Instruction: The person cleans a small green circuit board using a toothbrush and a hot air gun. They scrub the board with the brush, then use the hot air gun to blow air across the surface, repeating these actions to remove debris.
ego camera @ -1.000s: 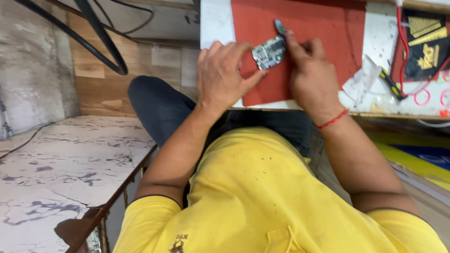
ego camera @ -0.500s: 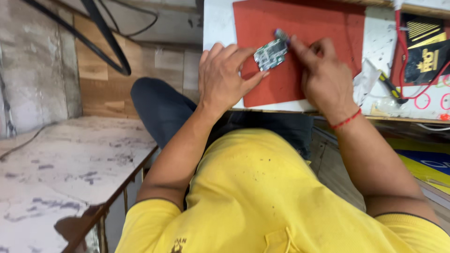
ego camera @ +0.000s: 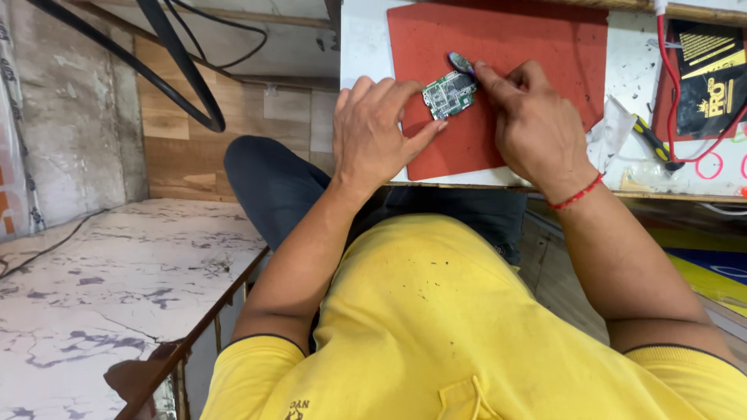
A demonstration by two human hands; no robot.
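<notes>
Red work mat (ego camera: pixel 537 47) lies on a white bench top (ego camera: pixel 362 39), and a small green circuit board (ego camera: pixel 449 95) sits on it near the middle. Left hand (ego camera: pixel 373 132) rests on the mat's left edge, fingers curled loosely, thumb and fingertips touching the board's left and lower edges to pin it in place; not a full grip, more a steadying pinch. Right hand (ego camera: pixel 537 128) is closed around a thin tool, index finger stretched forward along it. Only the tool's grey oval tip (ego camera: pixel 461 62) shows, touching the board's upper right corner; what kind of tool it is can't be told. Red thread bracelet (ego camera: pixel 576 194) on the right wrist.

To the right of the mat: crumpled clear plastic wrap (ego camera: pixel 615 132), a screwdriver with yellow and black handle (ego camera: pixel 652 141) just beside it, and a black-and-gold box (ego camera: pixel 704 78) with a red wire (ego camera: pixel 712 152) looped around its near side. Person wears a yellow T-shirt (ego camera: pixel 436 311) and dark trousers (ego camera: pixel 272 187), seated close to the bench. Marble-pattern surface (ego camera: pixel 93 295) at lower left, black cables (ego camera: pixel 179 70) hanging at upper left against a wood-panel wall (ego camera: pixel 179 148).
</notes>
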